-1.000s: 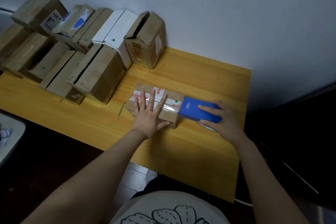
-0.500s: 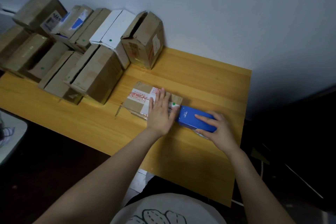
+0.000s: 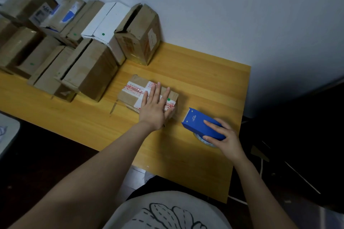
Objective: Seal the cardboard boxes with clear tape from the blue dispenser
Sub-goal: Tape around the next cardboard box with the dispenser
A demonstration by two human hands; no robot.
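A small flat cardboard box (image 3: pixel 133 90) with red-printed tape lies near the middle of the wooden table (image 3: pixel 195 158). My left hand (image 3: pixel 155 107) presses flat on its right half, fingers straight and spread. To the right of the box, apart from it, my right hand (image 3: pixel 224 138) grips the blue tape dispenser (image 3: pixel 200 123), fingers curled over its top and side. The clear tape roll (image 3: pixel 204 141) peeks out under the dispenser. A green dot (image 3: pixel 168 99) marks the box's right end.
Several cardboard boxes (image 3: pixel 91 69) and a white box (image 3: pixel 108 22) are piled against the wall at the back left. The table's right edge (image 3: pixel 240 117) lies just beyond the dispenser. A dark floor and a cable lie to the right.
My right hand has pulled the blue dispenser off the box's right end, down and to the right. My left hand has slid rightward along the box top, still flat.
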